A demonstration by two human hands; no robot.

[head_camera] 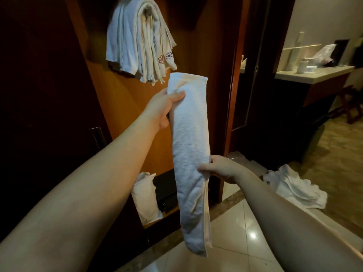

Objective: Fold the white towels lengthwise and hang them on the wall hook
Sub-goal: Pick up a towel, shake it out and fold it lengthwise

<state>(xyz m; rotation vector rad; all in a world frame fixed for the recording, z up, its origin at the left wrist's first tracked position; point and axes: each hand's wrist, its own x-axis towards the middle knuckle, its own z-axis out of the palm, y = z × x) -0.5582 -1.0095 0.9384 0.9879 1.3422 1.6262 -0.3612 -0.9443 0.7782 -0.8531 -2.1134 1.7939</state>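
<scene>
A white towel [189,146], folded into a long narrow strip, hangs in front of me. My left hand [164,107] grips its left edge near the top. My right hand [220,168] pinches its right edge around the middle, and the lower end dangles free. Up on the wooden wall, several folded white towels [137,40] with small flower embroidery hang over a hook [147,13] that is mostly hidden by them.
A pile of loose white towels [294,187] lies on the floor at the right. Another white cloth [144,197] sits in a low opening of the wooden wall [121,107]. A counter [314,72] with bottles stands at the far right. Glossy tiles [235,238] cover the floor below.
</scene>
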